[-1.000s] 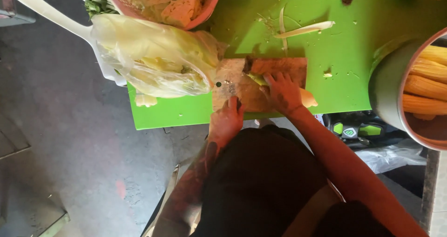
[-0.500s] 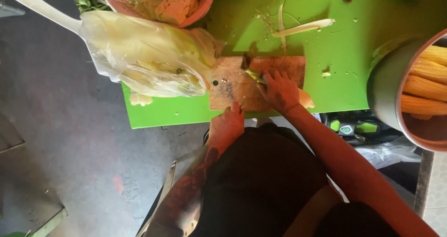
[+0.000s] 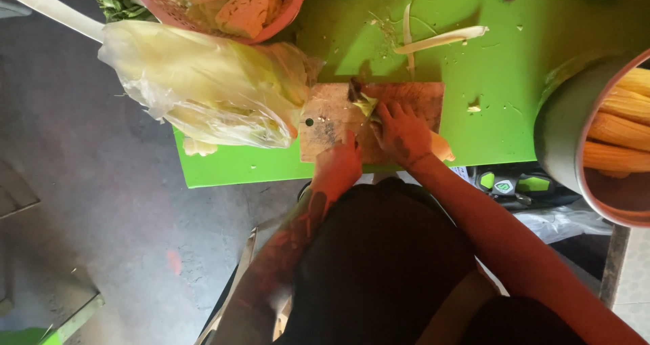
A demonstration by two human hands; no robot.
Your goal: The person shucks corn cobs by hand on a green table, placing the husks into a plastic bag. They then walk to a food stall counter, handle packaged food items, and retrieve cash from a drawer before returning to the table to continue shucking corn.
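On the wooden cutting board (image 3: 332, 125), the left hand (image 3: 338, 165) grips what seems a knife handle, while the right hand (image 3: 403, 132) closes its fingers on a pale green vegetable piece (image 3: 365, 104). Some trimmed strips (image 3: 440, 39) already lie on the green table (image 3: 542, 60); the bagged cabbage (image 3: 203, 88) seems still uncut.

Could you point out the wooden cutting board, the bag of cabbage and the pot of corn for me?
wooden cutting board (image 3: 413, 96): head view, bare upper right part of the board.
bag of cabbage (image 3: 203, 84): head view, middle of the clear plastic bag.
pot of corn (image 3: 562, 125): head view, grey outer wall of the pot.
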